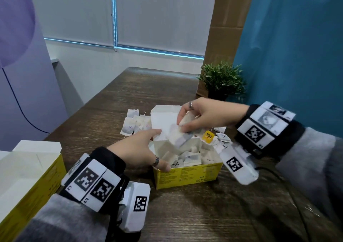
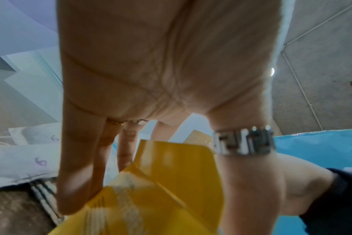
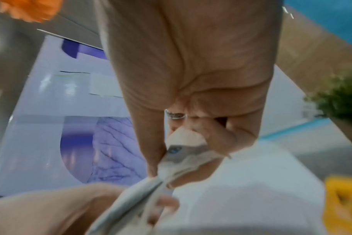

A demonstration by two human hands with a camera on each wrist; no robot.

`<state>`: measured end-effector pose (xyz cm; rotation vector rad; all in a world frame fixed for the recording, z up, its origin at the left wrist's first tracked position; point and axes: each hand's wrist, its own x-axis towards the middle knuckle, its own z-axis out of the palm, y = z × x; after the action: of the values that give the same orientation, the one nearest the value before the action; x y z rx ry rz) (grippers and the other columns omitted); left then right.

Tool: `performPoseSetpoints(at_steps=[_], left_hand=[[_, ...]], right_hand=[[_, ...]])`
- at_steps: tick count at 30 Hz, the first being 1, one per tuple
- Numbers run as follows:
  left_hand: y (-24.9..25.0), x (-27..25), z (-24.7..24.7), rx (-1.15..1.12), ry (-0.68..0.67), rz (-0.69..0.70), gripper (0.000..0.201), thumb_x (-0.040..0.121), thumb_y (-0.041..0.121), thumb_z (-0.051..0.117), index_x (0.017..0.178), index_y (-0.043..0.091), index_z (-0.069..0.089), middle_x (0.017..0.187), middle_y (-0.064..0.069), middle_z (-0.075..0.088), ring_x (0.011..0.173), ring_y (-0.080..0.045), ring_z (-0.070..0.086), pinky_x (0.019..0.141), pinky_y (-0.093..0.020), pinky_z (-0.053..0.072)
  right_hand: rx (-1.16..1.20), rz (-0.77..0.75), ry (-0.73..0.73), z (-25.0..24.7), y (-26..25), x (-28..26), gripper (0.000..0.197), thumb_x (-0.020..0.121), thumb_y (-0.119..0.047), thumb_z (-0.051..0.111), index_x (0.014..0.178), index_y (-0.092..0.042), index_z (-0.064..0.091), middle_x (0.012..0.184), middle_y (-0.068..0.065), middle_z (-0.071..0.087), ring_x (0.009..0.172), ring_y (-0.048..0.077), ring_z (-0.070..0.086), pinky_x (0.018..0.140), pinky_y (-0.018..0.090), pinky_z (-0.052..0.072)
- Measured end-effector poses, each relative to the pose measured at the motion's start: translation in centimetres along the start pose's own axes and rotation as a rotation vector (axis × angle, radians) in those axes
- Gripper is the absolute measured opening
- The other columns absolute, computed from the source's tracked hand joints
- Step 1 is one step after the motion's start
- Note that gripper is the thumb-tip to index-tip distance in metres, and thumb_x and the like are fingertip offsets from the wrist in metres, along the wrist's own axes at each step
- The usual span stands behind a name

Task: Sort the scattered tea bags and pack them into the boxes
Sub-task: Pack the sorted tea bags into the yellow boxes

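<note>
An open yellow box (image 1: 185, 176) stands mid-table with several tea bags (image 1: 191, 158) inside. My left hand (image 1: 146, 149) holds its left side, with the thumb on the front corner and the fingers along the white flap. The left wrist view shows the yellow wall (image 2: 161, 182) between thumb and fingers. Just above the box, my right hand (image 1: 182, 125) pinches a small stack of tea bags (image 1: 179, 136), seen close in the right wrist view (image 3: 181, 159). Loose tea bags (image 1: 133, 125) marked 6 lie behind the box on the left. More loose bags (image 1: 222, 138) and a yellow TEA tag (image 1: 207, 137) lie on the right.
A second open yellow box (image 1: 27, 171) stands at the near left edge. A potted plant (image 1: 222, 80) and a tall cardboard panel (image 1: 222, 28) stand at the back right by a blue wall. A black cable (image 1: 278, 178) runs along the table's right side.
</note>
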<state>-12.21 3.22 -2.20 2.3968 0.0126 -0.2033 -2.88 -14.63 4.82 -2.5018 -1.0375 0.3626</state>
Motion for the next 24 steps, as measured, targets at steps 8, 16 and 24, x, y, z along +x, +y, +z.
performPoseSetpoints(at_steps=[8,16,24], left_hand=[[0.0,0.0,0.0,-0.014,-0.003,-0.012,0.110,0.059,0.035,0.085,0.148,0.027,0.021,0.148,0.006,0.033,0.129,-0.013,0.039,0.102,-0.021,0.032],[0.0,-0.1,0.0,-0.021,-0.008,-0.021,0.111,0.057,0.036,0.086,0.148,0.027,0.022,0.149,0.005,0.033,0.130,-0.014,0.040,0.110,-0.030,0.032],[0.0,0.0,-0.1,-0.020,-0.013,-0.022,0.111,0.057,0.036,0.086,0.148,0.027,0.022,0.148,0.005,0.035,0.128,-0.014,0.041,0.108,-0.028,0.033]], right_hand=[[0.008,0.072,-0.071,3.6,1.1,1.7,0.013,0.082,-0.015,0.069,0.094,-0.015,0.064,0.093,0.014,0.070,0.070,0.020,0.064,0.046,0.026,0.054],[-0.062,0.116,-0.117,3.0,1.9,0.4,0.029,0.081,-0.044,0.067,0.091,-0.016,0.069,0.072,-0.002,0.071,0.052,0.003,0.058,0.055,0.022,0.047],[-0.154,0.321,-0.018,-0.5,7.4,-0.2,0.040,0.083,-0.048,0.062,0.109,-0.019,0.054,0.095,0.001,0.065,0.075,0.014,0.061,0.076,0.037,0.054]])
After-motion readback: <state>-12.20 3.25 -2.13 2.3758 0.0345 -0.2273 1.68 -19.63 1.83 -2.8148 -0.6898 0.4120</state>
